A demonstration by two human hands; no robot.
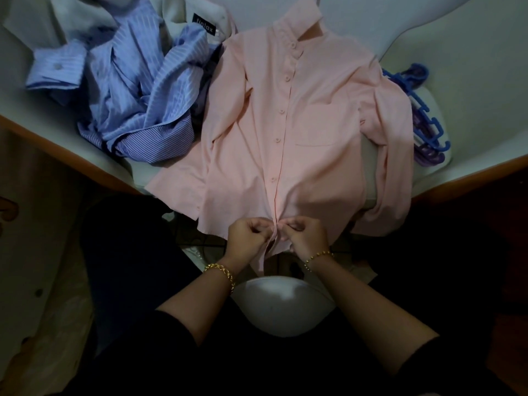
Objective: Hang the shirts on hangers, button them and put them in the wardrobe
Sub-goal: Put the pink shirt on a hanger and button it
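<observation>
Two bare forearms come out of black sleeves at the bottom of the view, and between them sits a white rounded object (285, 305) that I cannot identify. Each wrist wears a gold chain bracelet: one on the left (220, 274), one on the right (318, 256).

The left hand (247, 235) and the right hand (307, 234) are side by side, fingers curled. Each pinches an edge of the front placket of a pink shirt (285, 124), close to its hem. The shirt lies front up on the white table (471, 170), collar at the far side. Its hem hangs over the table's wood-coloured near edge, where the hands are. The buttons above the hands look fastened, and a chest pocket shows on the right side.

Left of the pink shirt lies a crumpled heap of blue striped shirts (128, 90), touching its sleeve. Behind the heap, a pale garment carries a black label (203, 25) that seems to read "fintax". Blue and purple plastic hangers (425, 115) lie just beside the shirt's right sleeve.
</observation>
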